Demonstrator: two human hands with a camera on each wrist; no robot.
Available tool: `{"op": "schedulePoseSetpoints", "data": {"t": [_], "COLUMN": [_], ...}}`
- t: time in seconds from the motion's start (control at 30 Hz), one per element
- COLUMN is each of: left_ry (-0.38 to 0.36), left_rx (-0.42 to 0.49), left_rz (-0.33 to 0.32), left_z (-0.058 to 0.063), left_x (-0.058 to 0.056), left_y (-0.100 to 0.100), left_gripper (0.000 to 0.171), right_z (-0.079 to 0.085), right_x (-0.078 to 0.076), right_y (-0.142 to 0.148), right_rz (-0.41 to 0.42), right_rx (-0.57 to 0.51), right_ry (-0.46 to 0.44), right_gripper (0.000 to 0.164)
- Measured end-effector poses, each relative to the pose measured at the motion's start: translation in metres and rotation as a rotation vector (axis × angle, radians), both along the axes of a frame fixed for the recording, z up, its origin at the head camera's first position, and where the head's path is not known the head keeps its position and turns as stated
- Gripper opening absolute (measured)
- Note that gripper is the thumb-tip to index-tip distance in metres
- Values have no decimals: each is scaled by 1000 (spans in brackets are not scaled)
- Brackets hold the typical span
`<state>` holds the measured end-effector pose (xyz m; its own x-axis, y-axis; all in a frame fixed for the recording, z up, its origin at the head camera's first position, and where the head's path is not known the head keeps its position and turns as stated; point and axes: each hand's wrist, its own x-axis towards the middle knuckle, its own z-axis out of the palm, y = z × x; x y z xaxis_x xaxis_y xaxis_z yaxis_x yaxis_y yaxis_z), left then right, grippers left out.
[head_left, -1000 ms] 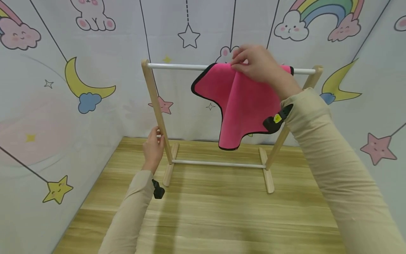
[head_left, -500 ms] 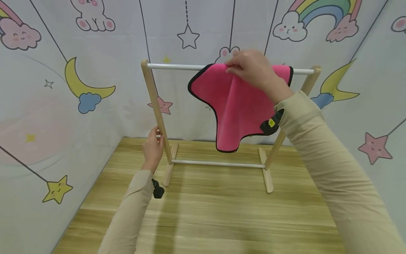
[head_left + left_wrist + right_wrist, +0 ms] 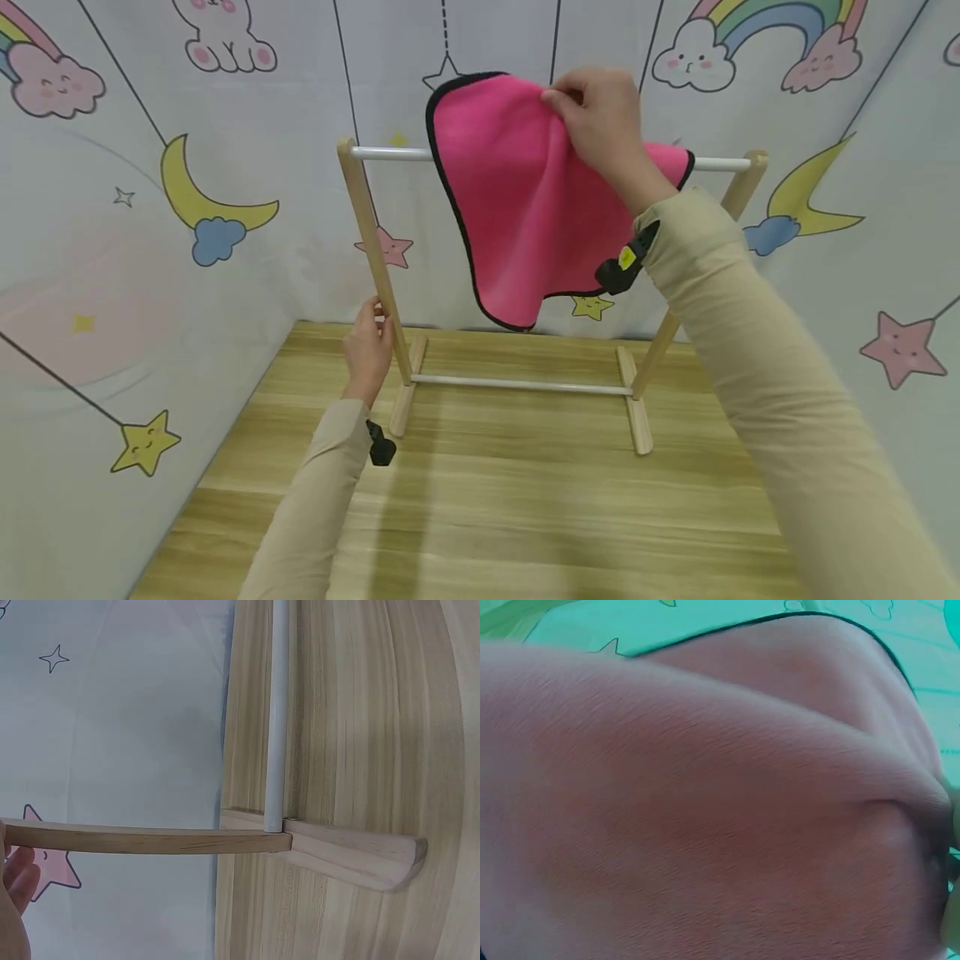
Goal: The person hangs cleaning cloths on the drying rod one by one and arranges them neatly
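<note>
The right hand (image 3: 603, 117) pinched the cloth (image 3: 498, 183), most hanging below its fingers, before the bar (image 3: 393, 154); smooth handling called for the left hand (image 3: 367, 350), fingers curled round the post (image 3: 365, 218), to brace firmly.

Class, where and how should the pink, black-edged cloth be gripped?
Pinch the pink, black-edged cloth by its raised top, probably best from the near side, where the right hand holds it: that part stands above the white horizontal bar, gathered in a fold.
</note>
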<state>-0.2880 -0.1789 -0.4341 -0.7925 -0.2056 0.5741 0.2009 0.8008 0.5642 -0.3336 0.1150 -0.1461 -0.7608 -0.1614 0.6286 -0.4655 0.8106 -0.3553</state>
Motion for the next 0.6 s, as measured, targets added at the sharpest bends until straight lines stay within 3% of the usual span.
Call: {"op": "schedulePoseSetpoints", "data": {"t": [0.1, 0.2, 0.37, 0.5, 0.6], "left_ry": [-6, -17, -27, -5, 84], "left_rx": [-7, -13, -14, 8, 59], "left_rz": [5, -2, -3, 11, 55], "left_z": [0, 1, 2, 4, 11], "left_x": [0, 0, 0, 2, 3], "left_y": [-1, -1, -1, 0, 4], "left_gripper": [31, 31, 31, 29, 21], "right_z": [-1, -2, -5, -5, -5], "right_x": [-6, -8, -5, -2, -1], "right_y": [3, 8, 16, 19, 20], "right_rz": [-32, 56, 278, 324, 323], "right_rx": [-2, 16, -8, 3, 12], "right_ry": [-197, -361, -378, -412, -421], "right_gripper": [36, 42, 36, 30, 31]}}
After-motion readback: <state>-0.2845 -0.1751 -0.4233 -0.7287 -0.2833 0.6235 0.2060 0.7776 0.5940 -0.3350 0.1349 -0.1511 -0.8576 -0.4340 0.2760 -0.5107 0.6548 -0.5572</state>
